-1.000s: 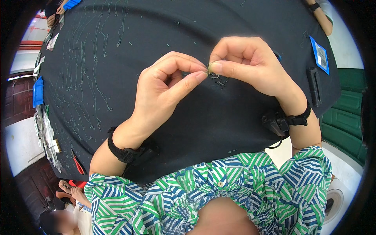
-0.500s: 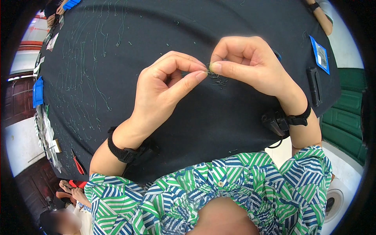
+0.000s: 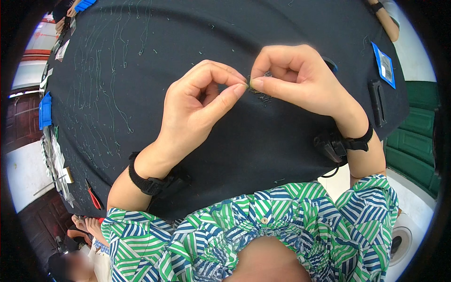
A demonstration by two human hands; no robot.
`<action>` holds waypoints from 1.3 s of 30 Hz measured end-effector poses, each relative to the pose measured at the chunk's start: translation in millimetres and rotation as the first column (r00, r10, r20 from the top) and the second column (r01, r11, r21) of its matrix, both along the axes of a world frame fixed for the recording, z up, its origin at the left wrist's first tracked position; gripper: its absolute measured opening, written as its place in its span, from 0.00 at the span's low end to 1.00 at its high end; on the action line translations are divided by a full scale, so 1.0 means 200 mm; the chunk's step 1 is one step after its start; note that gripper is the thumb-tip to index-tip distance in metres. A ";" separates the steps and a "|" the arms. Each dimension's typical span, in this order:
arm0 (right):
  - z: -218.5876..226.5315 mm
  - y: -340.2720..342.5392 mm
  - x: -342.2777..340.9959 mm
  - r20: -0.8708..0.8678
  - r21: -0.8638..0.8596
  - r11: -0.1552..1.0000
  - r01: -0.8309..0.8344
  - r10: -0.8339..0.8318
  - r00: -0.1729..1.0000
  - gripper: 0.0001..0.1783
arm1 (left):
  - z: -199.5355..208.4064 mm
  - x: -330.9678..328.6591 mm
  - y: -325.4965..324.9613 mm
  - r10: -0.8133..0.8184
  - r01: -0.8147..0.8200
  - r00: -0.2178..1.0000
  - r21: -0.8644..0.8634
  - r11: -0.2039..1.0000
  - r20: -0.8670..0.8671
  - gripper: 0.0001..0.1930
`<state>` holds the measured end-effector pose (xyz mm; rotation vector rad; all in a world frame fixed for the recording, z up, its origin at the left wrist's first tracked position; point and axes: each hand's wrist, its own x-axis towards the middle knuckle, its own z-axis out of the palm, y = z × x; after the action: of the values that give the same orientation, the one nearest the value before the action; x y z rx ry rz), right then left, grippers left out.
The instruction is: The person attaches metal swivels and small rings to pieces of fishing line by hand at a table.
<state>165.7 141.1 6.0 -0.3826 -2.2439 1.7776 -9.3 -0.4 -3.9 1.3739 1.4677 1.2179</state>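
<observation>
Above the black cloth, my left hand (image 3: 199, 94) is closed in a thumb-and-finger pinch. A tiny bit of thin green fishing line seems to show at its tips. My right hand (image 3: 293, 80), also pinched, almost meets it tip to tip; what it holds is too small to make out. Just behind and below the right fingertips lies a pile of small dark fish hooks (image 3: 264, 97), partly covered by that hand. To the left, several green fishing lines (image 3: 112, 84) with hooks tied at their ends are laid out on the cloth.
A blue-edged packet (image 3: 384, 66) and a black elongated holder (image 3: 377, 103) lie at the right. Red-handled scissors (image 3: 95, 199) and a blue clip-like piece (image 3: 45, 110) are along the left edge. Other people's arms (image 3: 386, 21) show at the table's far corners and lower left.
The pinched fingertips of both hands have shifted very slightly left, staying nearly together. More of the hook pile shows by the right hand. A person's hands at lower left have moved.
</observation>
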 end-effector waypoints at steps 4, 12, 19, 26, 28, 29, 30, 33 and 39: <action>-0.06 0.03 -0.03 -0.243 0.500 0.847 0.179 -0.061 0.968 0.09 | -0.04 0.01 0.02 0.069 -0.071 0.997 0.076 0.995 0.034 0.04; -0.01 -0.06 -0.04 -0.166 0.367 0.923 0.116 -0.058 0.984 0.15 | -0.02 0.01 0.00 0.100 -0.103 0.992 0.032 0.994 0.079 0.05; 0.00 -0.07 -0.03 -0.150 0.454 0.878 0.156 -0.097 0.984 0.07 | 0.00 0.03 0.00 0.092 -0.093 0.980 -0.001 0.996 0.176 0.06; -0.01 -0.06 -0.03 -0.249 0.553 0.810 0.195 -0.063 0.967 0.05 | 0.01 0.03 -0.01 0.099 -0.103 0.977 0.008 0.995 0.187 0.05; 0.00 -0.05 -0.03 -0.225 0.567 0.804 0.180 -0.059 0.973 0.05 | 0.01 0.02 0.00 0.081 -0.086 0.989 0.035 0.996 0.123 0.05; 0.00 -0.05 -0.02 -0.202 0.581 0.798 0.164 -0.054 0.978 0.05 | 0.01 0.02 0.00 0.081 -0.085 0.989 0.035 0.996 0.123 0.05; 0.01 -0.05 -0.02 -0.202 0.580 0.798 0.163 -0.054 0.978 0.05 | 0.01 0.01 0.00 0.079 -0.084 0.991 0.037 0.996 0.108 0.05; 0.02 -0.05 -0.02 -0.186 0.559 0.815 0.149 -0.052 0.981 0.05 | 0.01 0.01 -0.01 0.075 -0.078 0.992 0.030 0.996 0.104 0.05; 0.03 -0.05 -0.01 -0.178 0.547 0.825 0.142 -0.052 0.983 0.04 | 0.01 0.02 -0.01 0.071 -0.073 0.988 0.012 0.997 0.134 0.05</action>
<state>162.7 131.1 11.4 -0.2180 -2.4377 0.9824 -4.9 -1.8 -1.0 1.2347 1.4272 1.3441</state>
